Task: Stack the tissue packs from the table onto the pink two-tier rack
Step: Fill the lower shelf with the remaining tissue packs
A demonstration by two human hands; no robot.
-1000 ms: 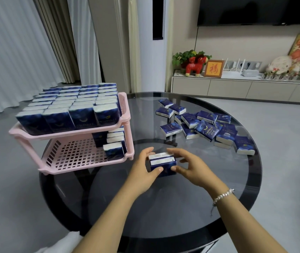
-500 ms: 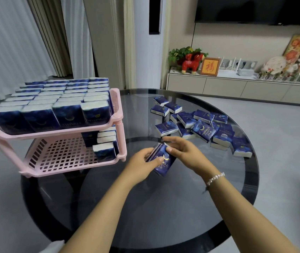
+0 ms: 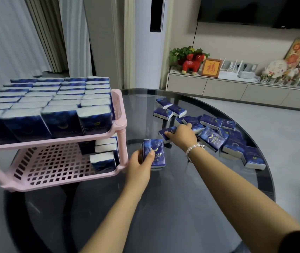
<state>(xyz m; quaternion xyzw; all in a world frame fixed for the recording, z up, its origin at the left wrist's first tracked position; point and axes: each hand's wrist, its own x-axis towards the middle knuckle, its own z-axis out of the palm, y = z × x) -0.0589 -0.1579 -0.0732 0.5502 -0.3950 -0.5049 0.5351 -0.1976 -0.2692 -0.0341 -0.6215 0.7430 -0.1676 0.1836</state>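
Mid-gathering: left hand [image 3: 139, 166] grips upright tissue packs [image 3: 154, 153] beside the pink rack [image 3: 58, 177] at 9 o'clock, while right hand [image 3: 181, 135] closes on a loose pack [image 3: 167, 133] at 1 o'clock; next, probably the lower tier.

Glossy dark glass table [image 3: 163, 207], pink plastic rack [image 3: 120, 114] w/ perforated shelf.

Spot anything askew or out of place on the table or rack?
Nothing damaged or spilled. The loose tissue packs lie in a jumbled, overlapping heap on the glass table, not yet racked. The pink rack has a full top tier and a mostly bare lower tier.
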